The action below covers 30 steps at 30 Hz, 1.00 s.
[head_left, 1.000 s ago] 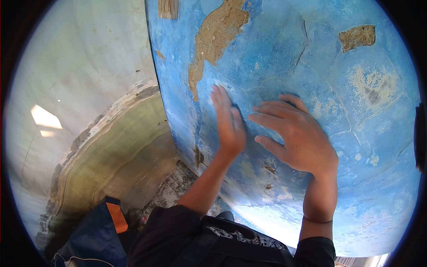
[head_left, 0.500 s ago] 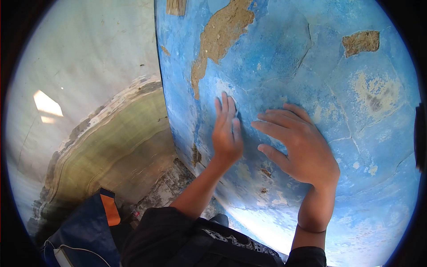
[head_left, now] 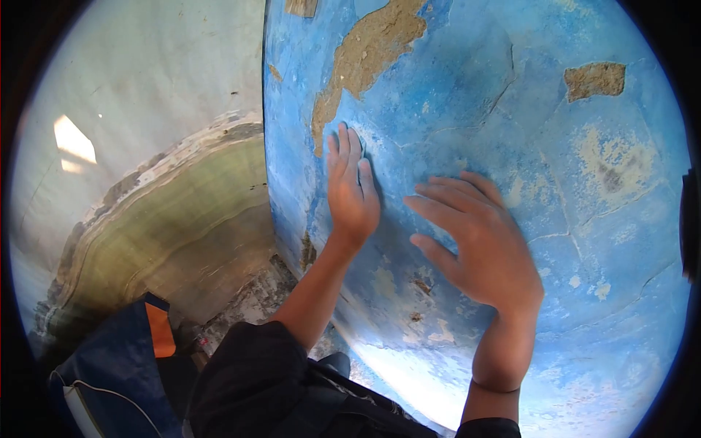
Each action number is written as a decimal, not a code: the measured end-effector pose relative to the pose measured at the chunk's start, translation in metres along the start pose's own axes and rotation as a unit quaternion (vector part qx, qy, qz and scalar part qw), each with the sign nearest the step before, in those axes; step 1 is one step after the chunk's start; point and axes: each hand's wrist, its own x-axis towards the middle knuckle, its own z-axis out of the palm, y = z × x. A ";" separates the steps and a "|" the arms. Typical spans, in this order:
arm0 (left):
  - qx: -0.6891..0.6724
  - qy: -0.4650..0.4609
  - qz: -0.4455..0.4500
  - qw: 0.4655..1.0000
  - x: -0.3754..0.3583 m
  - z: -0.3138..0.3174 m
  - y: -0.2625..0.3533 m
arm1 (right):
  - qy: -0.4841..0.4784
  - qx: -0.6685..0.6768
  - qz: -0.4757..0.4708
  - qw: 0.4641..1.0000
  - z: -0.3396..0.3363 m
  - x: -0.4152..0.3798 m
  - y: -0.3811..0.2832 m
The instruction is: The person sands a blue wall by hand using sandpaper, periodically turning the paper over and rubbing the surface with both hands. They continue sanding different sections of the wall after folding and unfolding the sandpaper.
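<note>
A blue painted wall (head_left: 453, 95) with peeling paint and cracks fills the right side of the view. My left hand (head_left: 354, 191) lies against it with fingers stretched out, just below a long patch of bare brown plaster (head_left: 369, 51). A small pale edge shows beside its fingertips, too small to make out. To the right, my right hand (head_left: 485, 237) has its fingers spread and thumb apart, over or touching the blue surface; contact cannot be made out. Nothing shows in its fingers.
A pale wall (head_left: 175, 66) with a greenish stained lower part meets the blue wall at the left. A dark blue bag (head_left: 109, 372) with an orange panel and a thin cord sits at lower left. Another bare patch (head_left: 595, 81) lies at upper right.
My left hand has moved up and left along the wall, closer to the long bare patch. My right hand has shifted slightly left, still spread.
</note>
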 end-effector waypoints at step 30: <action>-0.171 0.014 -0.010 0.985 -0.030 0.023 0.022 | -0.069 -0.263 -0.148 0.951 0.020 0.035 0.029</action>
